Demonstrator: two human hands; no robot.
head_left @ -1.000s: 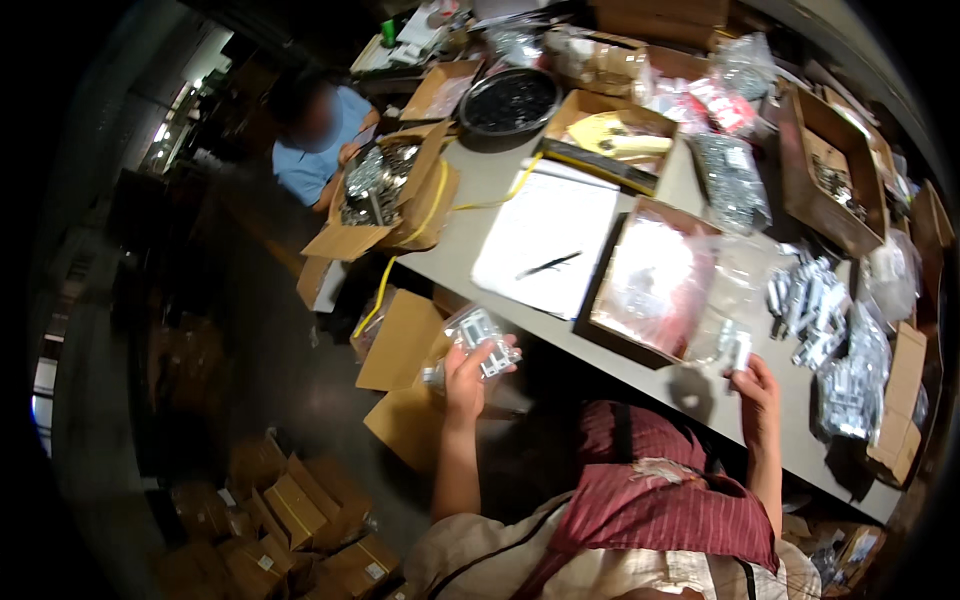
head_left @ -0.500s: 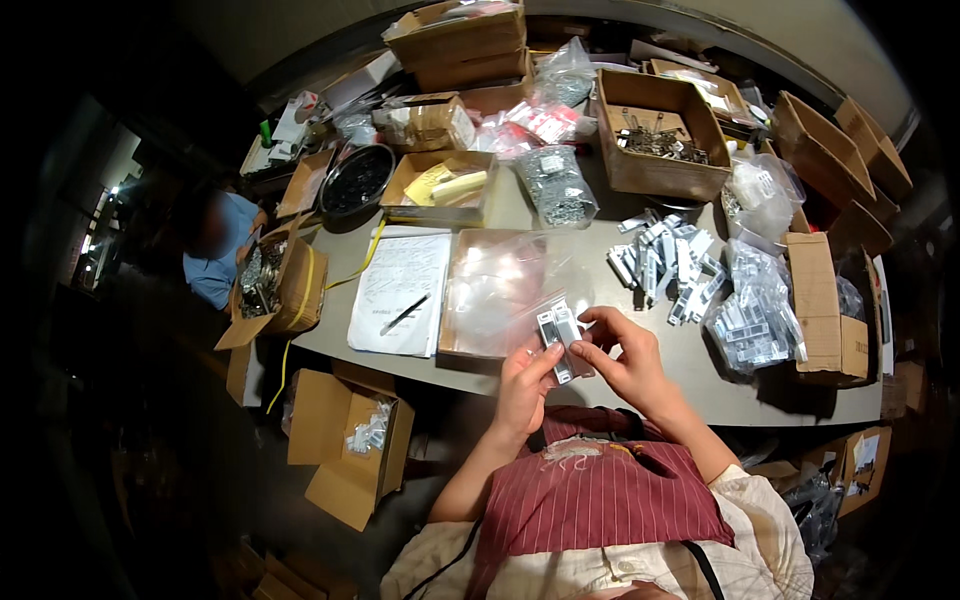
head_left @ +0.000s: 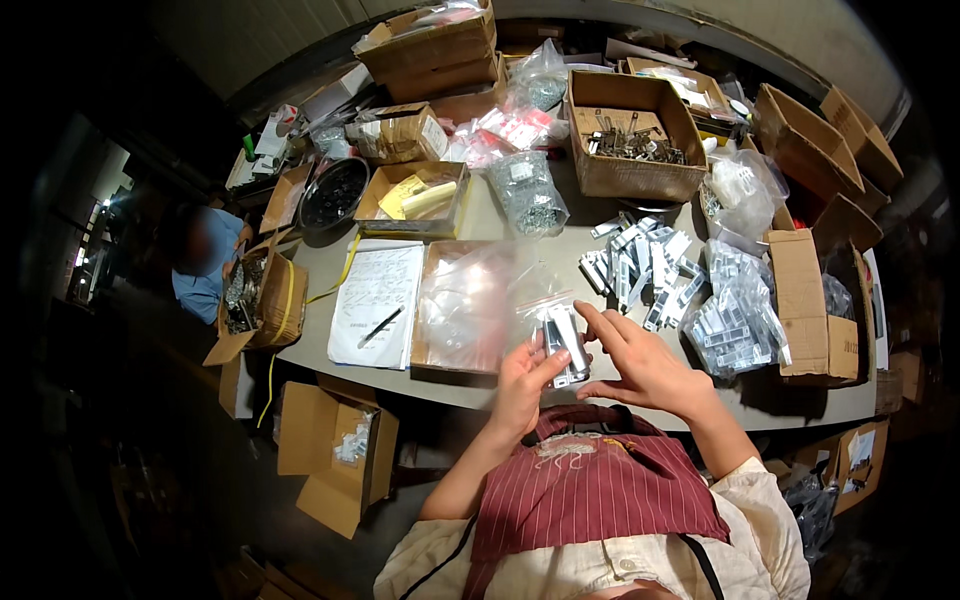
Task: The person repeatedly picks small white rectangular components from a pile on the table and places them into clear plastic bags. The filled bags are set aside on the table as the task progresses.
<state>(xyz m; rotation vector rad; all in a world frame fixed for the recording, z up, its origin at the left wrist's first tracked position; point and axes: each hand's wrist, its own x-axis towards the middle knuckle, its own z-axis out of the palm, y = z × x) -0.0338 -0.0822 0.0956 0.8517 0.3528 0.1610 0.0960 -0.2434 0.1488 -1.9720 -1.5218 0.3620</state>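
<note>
My left hand (head_left: 520, 388) grips a small clear zip bag (head_left: 545, 303) with silver metal parts (head_left: 566, 338) inside, its thumb pressed across the front. Close by on the right, my right hand (head_left: 650, 368) has its fingers stretched out and the thumb spread apart. Whether its fingertips touch the bag is unclear. Beyond the hands lies a loose pile of similar metal parts (head_left: 640, 260). To the left of the bag, a shallow cardboard box (head_left: 450, 366) holds clear plastic bags (head_left: 465, 310).
Paper sheets (head_left: 372, 290) with a black pen (head_left: 380, 326) lie on the left. A bag of metal parts (head_left: 735, 325) and an open carton (head_left: 812, 300) stand right. A box of metal hardware (head_left: 640, 185) sits farther back. Another person (head_left: 205, 262) is at far left.
My right hand has opened, its fingers now stretched out beside the bag instead of closed at it. The left hand keeps its grip on the bag. The whole view has shifted slightly.
</note>
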